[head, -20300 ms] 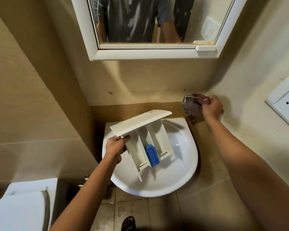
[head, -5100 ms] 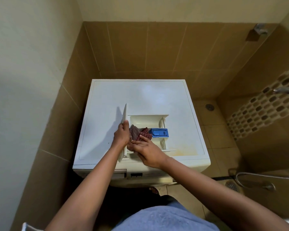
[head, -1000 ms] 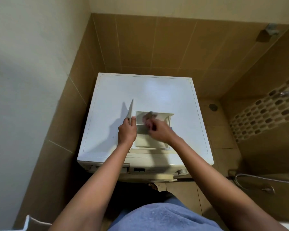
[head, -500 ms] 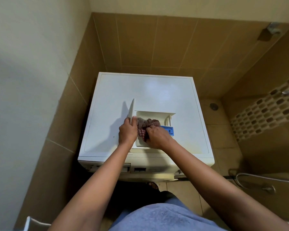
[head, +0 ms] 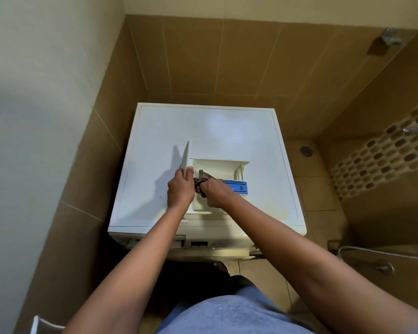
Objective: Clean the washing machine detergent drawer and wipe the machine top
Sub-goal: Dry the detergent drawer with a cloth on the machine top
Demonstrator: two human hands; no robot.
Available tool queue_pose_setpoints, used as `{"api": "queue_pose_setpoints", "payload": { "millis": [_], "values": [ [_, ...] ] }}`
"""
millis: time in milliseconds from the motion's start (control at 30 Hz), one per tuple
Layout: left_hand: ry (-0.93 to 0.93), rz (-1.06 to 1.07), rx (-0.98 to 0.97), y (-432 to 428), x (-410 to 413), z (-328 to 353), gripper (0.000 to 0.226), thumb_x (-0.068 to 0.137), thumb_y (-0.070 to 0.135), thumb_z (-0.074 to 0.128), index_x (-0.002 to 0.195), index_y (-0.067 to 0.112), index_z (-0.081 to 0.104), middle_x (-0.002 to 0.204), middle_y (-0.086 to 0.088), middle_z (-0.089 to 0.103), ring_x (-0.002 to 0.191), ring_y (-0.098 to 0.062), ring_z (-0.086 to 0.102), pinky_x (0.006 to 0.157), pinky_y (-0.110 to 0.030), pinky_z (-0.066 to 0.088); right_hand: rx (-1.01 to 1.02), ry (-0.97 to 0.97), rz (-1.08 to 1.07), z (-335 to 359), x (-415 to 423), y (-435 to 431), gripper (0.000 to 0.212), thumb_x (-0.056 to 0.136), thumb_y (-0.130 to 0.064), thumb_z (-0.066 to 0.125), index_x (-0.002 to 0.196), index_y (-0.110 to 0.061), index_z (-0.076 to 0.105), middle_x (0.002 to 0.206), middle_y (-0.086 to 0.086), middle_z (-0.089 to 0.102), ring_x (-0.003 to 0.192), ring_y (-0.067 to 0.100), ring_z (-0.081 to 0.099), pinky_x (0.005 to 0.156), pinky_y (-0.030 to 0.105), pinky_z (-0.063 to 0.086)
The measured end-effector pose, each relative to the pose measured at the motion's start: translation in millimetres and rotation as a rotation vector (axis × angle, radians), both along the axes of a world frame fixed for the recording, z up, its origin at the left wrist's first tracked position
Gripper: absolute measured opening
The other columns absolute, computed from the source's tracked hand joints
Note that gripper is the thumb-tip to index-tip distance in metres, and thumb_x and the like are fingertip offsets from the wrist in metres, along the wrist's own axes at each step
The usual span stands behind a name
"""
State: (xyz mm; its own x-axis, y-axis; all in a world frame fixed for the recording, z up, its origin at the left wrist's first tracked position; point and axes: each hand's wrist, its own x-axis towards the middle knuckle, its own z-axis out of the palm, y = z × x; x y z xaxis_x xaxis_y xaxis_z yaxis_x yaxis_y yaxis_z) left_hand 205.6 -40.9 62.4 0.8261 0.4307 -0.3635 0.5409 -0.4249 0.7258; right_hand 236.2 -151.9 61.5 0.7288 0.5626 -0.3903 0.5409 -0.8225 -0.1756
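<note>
The white detergent drawer (head: 217, 165) lies on its side on the washing machine top (head: 203, 126), its front panel standing upright at the left. My left hand (head: 180, 189) grips that panel, thumb on the inner face. My right hand (head: 215, 192) holds a dark reddish cloth (head: 200, 183) bunched inside the drawer's left compartment, close to my left hand. A blue insert (head: 237, 186) shows just right of my right hand. The near part of the drawer is hidden under my hands.
The machine stands in a corner between a cream wall on the left and brown tiled walls behind. A floor drain (head: 306, 150) and a mosaic tile band (head: 381, 150) lie to the right. A metal hose (head: 372, 256) runs along the floor at lower right.
Over the last second my right hand moved the cloth back and forth within the drawer, ending nearer the front panel. My left hand kept its hold on the panel.
</note>
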Motion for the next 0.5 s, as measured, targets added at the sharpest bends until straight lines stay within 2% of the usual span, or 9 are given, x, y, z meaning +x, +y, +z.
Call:
{"api": "queue_pose_setpoints", "payload": {
  "millis": [133, 233, 400, 500],
  "values": [
    [0.005, 0.004, 0.007, -0.9, -0.2, 3.0, 0.05, 0.1, 0.052, 0.029, 0.115, 0.012, 0.055, 0.111, -0.014, 0.062, 0.096, -0.033, 0.056, 0.074, -0.035, 0.037, 0.12, -0.028, -0.039, -12.3, -1.7, -5.6, 0.013, 0.088, -0.001, 0.051, 0.096, -0.001, 0.061, 0.098, 0.015, 0.066, 0.088, 0.032, 0.062, 0.074, 0.036, 0.046],
    [0.01, 0.005, 0.018, -0.6, -0.2, 3.9, 0.052, 0.1, 0.053, 0.029, 0.118, 0.011, 0.055, 0.115, -0.016, 0.062, 0.103, -0.036, 0.057, 0.075, -0.036, 0.038, 0.284, -0.074, -0.113, -22.9, -4.9, -10.6, 0.012, 0.088, -0.008, 0.056, 0.095, 0.0, 0.061, 0.095, 0.019, 0.066, 0.087, 0.035, 0.061, 0.073, 0.038, 0.048],
    [-0.004, -0.007, 0.007, -1.1, -2.1, 7.1, 0.052, 0.1, 0.052, 0.03, 0.125, 0.013, 0.054, 0.12, -0.014, 0.061, 0.107, -0.034, 0.056, 0.077, -0.035, 0.037, 0.565, -0.04, -0.262, -24.1, -12.6, -24.0, 0.012, 0.081, -0.007, 0.065, 0.092, -0.004, 0.066, 0.088, 0.011, 0.065, 0.08, 0.025, 0.058, 0.063, 0.025, 0.033],
    [-0.015, -0.008, -0.015, -2.1, -3.8, 10.3, 0.049, 0.101, 0.051, 0.031, 0.127, 0.015, 0.053, 0.123, -0.012, 0.06, 0.109, -0.032, 0.055, 0.077, -0.033, 0.034, 0.795, 0.116, -0.421, -12.1, -11.7, -37.9, 0.021, 0.076, -0.006, 0.073, 0.096, -0.011, 0.069, 0.082, -0.002, 0.066, 0.075, 0.012, 0.059, 0.063, 0.018, 0.042]
  ]
}}
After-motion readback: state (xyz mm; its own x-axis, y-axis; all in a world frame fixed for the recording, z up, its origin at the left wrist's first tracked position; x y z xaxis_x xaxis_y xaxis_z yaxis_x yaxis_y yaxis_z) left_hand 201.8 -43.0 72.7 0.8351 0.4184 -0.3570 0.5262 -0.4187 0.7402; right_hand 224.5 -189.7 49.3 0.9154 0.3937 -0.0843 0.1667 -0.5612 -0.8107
